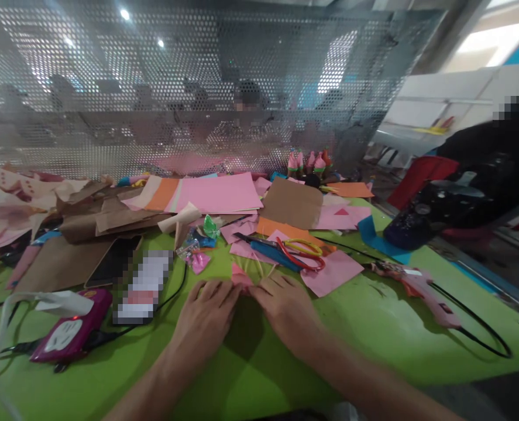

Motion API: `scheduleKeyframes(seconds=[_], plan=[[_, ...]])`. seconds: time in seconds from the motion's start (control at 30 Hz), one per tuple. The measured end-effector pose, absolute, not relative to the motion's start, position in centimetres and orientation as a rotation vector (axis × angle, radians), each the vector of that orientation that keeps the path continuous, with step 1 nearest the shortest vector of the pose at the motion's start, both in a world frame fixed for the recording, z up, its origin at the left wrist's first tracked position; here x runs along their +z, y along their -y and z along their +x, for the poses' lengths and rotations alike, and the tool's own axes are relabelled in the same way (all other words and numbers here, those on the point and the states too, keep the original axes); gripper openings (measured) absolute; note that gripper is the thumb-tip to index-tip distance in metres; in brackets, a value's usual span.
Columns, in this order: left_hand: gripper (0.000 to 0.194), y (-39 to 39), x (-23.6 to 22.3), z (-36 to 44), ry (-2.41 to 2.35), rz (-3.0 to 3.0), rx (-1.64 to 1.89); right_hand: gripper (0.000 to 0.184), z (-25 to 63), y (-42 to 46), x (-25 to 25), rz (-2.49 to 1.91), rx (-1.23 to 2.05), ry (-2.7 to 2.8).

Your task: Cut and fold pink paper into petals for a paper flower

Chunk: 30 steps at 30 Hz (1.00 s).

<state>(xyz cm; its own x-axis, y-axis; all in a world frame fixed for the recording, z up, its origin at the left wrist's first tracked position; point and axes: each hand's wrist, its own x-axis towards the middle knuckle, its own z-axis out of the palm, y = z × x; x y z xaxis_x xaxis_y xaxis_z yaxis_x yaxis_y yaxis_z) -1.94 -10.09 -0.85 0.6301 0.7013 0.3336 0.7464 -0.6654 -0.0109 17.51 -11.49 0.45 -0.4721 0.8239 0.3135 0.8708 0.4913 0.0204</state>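
Near the table's front, my left hand [210, 310] and my right hand [285, 310] meet over a small folded piece of pink paper [240, 276]. My left fingers are closed on its left side, and my right thumb and fingers pinch its lower right. The lower part of the piece is hidden by my fingertips. Just beyond my right hand lie tools with blue, red and yellow handles [281, 252], scissors among them, on pink paper sheets [332, 273]. Small plastic bags [198, 248] with coloured bits sit beyond my left hand.
A pink glue gun [435, 301] lies right on the green table [373, 356], its cord looping. At left are two phones [143, 286] and a magenta power strip [72, 327]. Paper and card [219, 193] pile before a perforated metal screen [175, 88]. A person [496, 152] is at right.
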Motion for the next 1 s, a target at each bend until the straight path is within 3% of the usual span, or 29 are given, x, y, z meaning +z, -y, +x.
scheduleKeyframes(seconds=[0.43,1.0], plan=[[0.043,11.5,-0.6,-2.0,1.269,-2.765,-0.430,0.038,17.2,13.3,0.3,-1.421,-0.243,2.491],[0.042,10.5,0.2,-1.2,1.315,-2.799,-0.422,0.026,17.0,12.6,1.1,-1.492,-0.166,2.438]])
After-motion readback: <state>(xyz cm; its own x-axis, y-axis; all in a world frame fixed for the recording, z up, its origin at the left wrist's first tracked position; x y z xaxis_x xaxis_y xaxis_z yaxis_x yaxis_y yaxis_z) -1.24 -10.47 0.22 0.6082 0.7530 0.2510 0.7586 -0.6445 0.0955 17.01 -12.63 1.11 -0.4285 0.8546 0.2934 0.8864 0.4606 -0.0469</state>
